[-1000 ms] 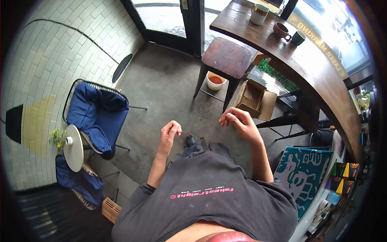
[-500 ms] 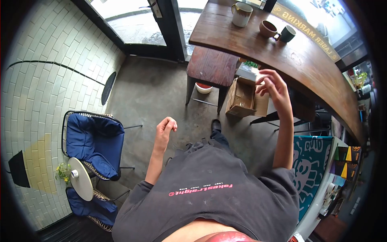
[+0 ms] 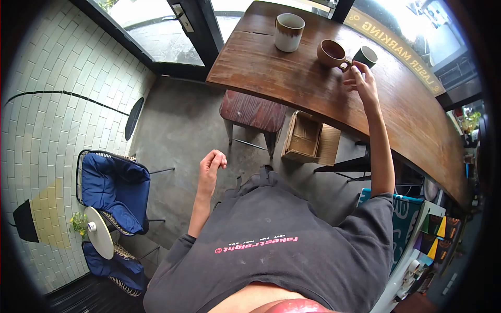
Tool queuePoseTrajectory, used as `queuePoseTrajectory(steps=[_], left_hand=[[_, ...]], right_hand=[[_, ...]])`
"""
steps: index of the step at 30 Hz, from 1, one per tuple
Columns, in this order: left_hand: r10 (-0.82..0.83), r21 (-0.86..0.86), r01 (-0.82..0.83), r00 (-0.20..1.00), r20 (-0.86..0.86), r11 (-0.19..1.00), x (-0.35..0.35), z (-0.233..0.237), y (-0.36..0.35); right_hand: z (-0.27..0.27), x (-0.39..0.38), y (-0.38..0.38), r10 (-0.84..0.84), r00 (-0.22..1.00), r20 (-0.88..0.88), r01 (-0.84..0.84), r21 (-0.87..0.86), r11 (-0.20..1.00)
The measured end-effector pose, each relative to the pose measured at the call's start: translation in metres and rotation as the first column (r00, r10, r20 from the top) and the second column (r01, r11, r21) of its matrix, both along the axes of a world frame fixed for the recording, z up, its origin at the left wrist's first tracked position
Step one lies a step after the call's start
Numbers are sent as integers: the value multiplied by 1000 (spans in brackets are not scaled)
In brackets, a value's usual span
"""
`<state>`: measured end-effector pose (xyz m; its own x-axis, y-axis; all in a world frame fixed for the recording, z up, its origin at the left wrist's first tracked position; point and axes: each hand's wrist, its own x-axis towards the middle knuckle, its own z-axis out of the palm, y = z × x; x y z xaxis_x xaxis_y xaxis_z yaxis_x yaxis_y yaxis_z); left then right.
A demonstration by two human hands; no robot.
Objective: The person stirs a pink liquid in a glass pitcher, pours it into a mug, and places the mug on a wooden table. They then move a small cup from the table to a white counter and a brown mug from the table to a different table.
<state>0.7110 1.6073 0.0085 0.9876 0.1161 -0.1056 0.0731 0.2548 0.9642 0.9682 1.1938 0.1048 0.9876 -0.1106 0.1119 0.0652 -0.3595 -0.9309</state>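
Observation:
My right hand (image 3: pixel 361 82) reaches over the wooden table with fingers apart. Its fingertips are right at the lower side of a dark green mug (image 3: pixel 362 58), by a small handle between that mug and a brown cup (image 3: pixel 331 54). A larger white mug with a brown rim (image 3: pixel 289 36) stands farther left on the tabletop. All three stand upright. Low in front of my body, my left hand (image 3: pixel 213 161) is held with its fingers curled in, nothing showing in it, away from the table.
The long wooden table (image 3: pixel 250 65) runs along the window. Below it are a wooden stool (image 3: pixel 250 110) and an open cardboard box (image 3: pixel 304 136). At left stand a blue-cushioned chair (image 3: pixel 128 193) and a small round table (image 3: pixel 99 235). A glass door (image 3: pixel 156 36) is at the back.
My right hand has moved forward and up from the table's front edge to the dark green mug. The view has come closer to the table. My left hand stays curled.

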Motion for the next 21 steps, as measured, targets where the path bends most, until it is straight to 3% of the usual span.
queuePoseTrajectory(steps=[4,7,14,21], left_hand=[[11,-9,-11,1000,-25,1000,9,-6,-24],[0,-13,-1,1000,-26,1000,12,-8,-38],[46,-18,-46,999,-23,999,18,-13,-39],[13,-10,-13,1000,21,1000,34,-4,-44]], right_hand=[[-12,30,-15,70,990,-122,-71,-1,997],[-17,41,-15,223,968,-114,-219,44,975],[-9,43,-13,384,917,-106,-370,133,920],[-14,48,-18,405,912,-67,-396,125,910]])
